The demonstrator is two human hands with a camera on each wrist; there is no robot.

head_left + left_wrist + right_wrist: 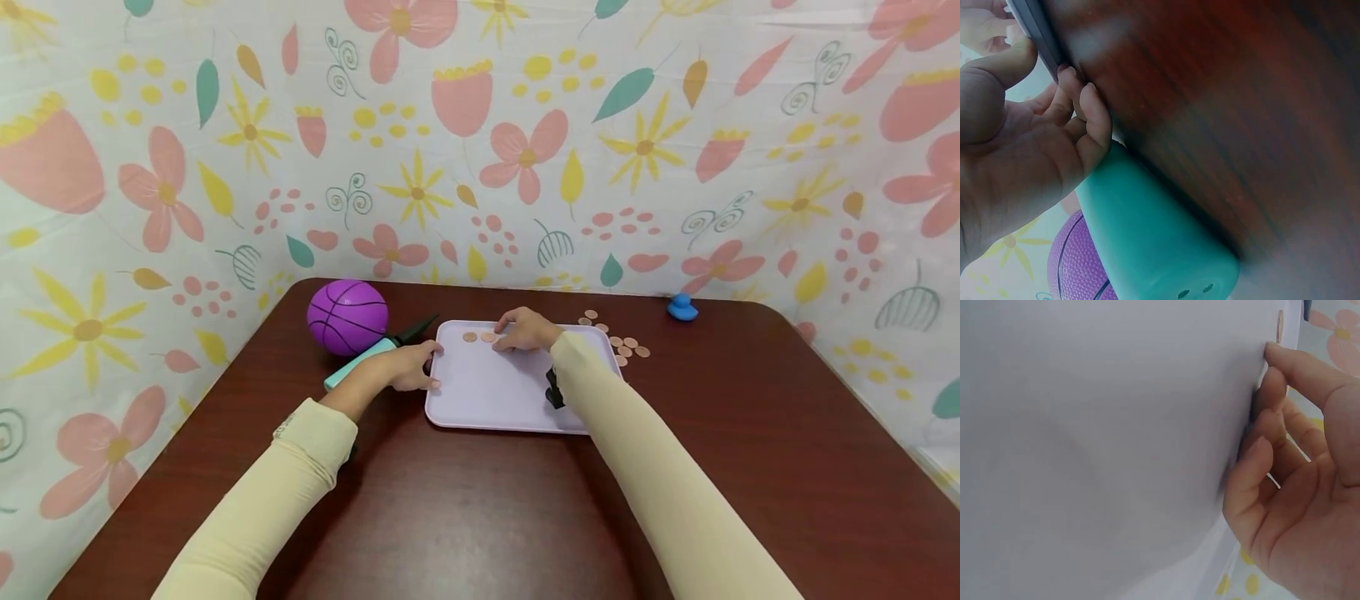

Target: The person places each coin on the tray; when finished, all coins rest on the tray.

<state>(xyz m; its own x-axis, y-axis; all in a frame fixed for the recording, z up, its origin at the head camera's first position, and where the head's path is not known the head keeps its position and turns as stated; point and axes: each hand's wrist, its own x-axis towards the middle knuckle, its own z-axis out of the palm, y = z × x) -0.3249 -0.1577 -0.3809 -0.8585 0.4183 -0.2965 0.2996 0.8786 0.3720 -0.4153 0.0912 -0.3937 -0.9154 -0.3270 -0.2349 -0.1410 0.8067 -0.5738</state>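
Note:
A pale lilac tray lies on the table with two copper coins near its far left corner, one coin left of the other coin. At the tray's left edge, my left hand grips the rim; the left wrist view has the thumb on one side of the edge and bent fingers at the other. My right hand reaches over the tray, its loosely bent fingertips close beside the right-hand coin. The right wrist view shows these fingertips at the tray surface, with a coin just beyond.
Several copper coins lie on the table past the tray's right corner. A purple basketball-patterned ball and a teal-handled tool with a black pointed end are at left. A blue rubber duck stands at the far right, near the flowered curtain.

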